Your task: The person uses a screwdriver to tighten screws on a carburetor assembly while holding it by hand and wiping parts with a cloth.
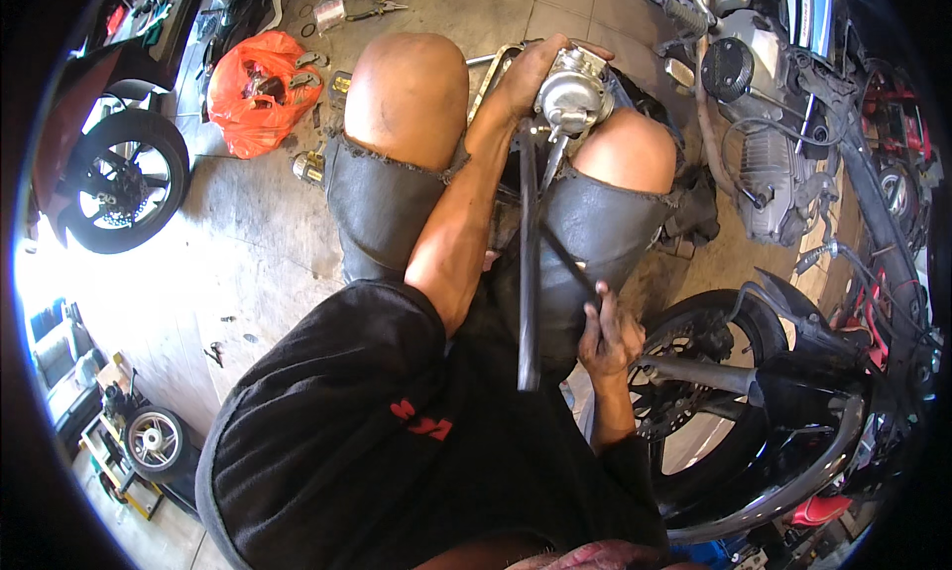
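Observation:
My left hand (526, 79) is closed around a silver metal carburetor (573, 92), held above my right knee. Below the carburetor a long straight dark tube (529, 292) extends toward my body. Beside it a tapered metallic piece (553, 158) points down from the carburetor; whether it is joined on I cannot tell. My right hand (610, 340), lower and to the right, pinches the end of a thin black rod-like piece (570, 260). The far end of that piece passes behind the dark tube.
An orange plastic bag (260, 99) with metal parts lies on the floor at the left. Pliers (377, 9) and a small clear container (328, 14) rest farther off. A motorcycle engine (773, 163) and front wheel (694, 372) stand close on my right. Another wheel (124, 181) is far left.

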### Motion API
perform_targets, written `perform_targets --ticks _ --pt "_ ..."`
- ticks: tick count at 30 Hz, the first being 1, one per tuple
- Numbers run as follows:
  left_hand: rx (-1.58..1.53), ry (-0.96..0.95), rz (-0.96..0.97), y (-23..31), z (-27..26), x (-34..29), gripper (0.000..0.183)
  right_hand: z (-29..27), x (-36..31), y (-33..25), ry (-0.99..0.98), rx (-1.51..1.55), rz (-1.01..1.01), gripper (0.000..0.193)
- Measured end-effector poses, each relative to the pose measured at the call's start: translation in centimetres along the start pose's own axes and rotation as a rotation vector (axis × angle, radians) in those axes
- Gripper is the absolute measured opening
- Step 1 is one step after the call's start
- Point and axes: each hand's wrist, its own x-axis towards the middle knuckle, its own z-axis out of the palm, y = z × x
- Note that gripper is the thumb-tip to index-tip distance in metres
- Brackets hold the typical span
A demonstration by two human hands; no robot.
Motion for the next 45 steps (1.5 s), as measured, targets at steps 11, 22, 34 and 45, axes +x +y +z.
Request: perform_targets --ticks 11,22,34,45 --pt "0.069 0.062 -0.064 1.3 1.4 -0.5 0.054 0.9 1.0 0.1 0.044 -0.014 0.089 0.036" --pt "-0.008 -0.042 -0.021 0.8 0.1 -0.2 0.059 1.0 1.0 -0.1 0.111 0.072 0.044 0.038" --pt "-0.096 -0.060 -0.066 -0.8 -0.3 0.6 0.055 -0.5 0.7 -0.2 -0.005 -0.010 0.031 0.033" --pt "-0.138 -0.097 -0.077 -0.8 -1.0 0.6 0.057 0.7 1.1 0.2 0.076 0.022 0.057 0.041"
